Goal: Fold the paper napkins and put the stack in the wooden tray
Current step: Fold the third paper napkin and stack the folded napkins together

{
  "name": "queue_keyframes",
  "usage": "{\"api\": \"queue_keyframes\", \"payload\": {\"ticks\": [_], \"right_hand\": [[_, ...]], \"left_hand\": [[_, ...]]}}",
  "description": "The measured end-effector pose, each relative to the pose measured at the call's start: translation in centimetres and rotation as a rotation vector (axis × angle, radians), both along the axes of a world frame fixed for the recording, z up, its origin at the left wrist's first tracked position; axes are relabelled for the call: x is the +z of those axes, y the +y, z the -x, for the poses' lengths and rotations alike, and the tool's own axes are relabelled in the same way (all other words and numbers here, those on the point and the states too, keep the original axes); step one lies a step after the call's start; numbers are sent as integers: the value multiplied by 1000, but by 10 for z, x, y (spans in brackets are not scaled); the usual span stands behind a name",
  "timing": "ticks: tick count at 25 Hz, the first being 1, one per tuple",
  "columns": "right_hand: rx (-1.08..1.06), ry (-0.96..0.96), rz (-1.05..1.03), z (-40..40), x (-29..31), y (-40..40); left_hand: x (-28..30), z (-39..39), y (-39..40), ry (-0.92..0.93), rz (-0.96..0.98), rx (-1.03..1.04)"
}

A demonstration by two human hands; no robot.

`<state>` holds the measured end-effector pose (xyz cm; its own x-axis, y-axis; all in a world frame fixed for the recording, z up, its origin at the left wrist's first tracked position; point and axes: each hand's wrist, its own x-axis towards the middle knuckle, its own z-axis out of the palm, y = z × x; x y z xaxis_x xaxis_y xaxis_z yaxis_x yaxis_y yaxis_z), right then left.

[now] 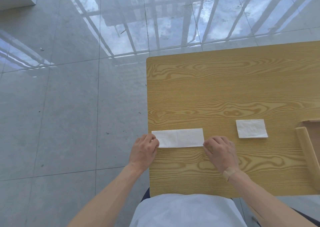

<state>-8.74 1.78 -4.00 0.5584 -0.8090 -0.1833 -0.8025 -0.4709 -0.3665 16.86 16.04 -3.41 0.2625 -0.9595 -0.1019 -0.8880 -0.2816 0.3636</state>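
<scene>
Pinching long napkin (pixel 178 138) ends at desk (pixel 225 88) left edge: left hand (pixel 144 148), right hand (pixel 220 150); folded stack (pixel 251 128) near wooden tray (pixel 306 140), right edge.

Head-worn camera looks steeply down, close over the table (pixel 225 91), apparently tilted.

Bare forearms, white top (pixel 187 211), wrist plaster (pixel 229 173)

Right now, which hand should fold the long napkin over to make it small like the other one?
Probably the left hand. It pinches the long napkin's left end and could swing it over to the right hand, which holds the end nearer the folded stack and wooden tray.
</scene>
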Motion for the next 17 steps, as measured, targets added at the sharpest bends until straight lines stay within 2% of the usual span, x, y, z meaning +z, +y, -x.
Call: {"api": "queue_keyframes", "payload": {"ticks": [5, 10, 13, 17], "right_hand": [[-25, -1, 12, -2, 1, 4], [158, -14, 101, -29, 1, 17], [252, 108, 36, -49, -1, 27], [377, 277, -15, -58, -14, 28]], "left_hand": [[-5, 1, 6, -1, -64, 8], [-7, 17, -1, -55, -13, -71], [-12, 37, -14, -18, -171, -156], [-23, 49, -22, -7, -348, -171]]}}
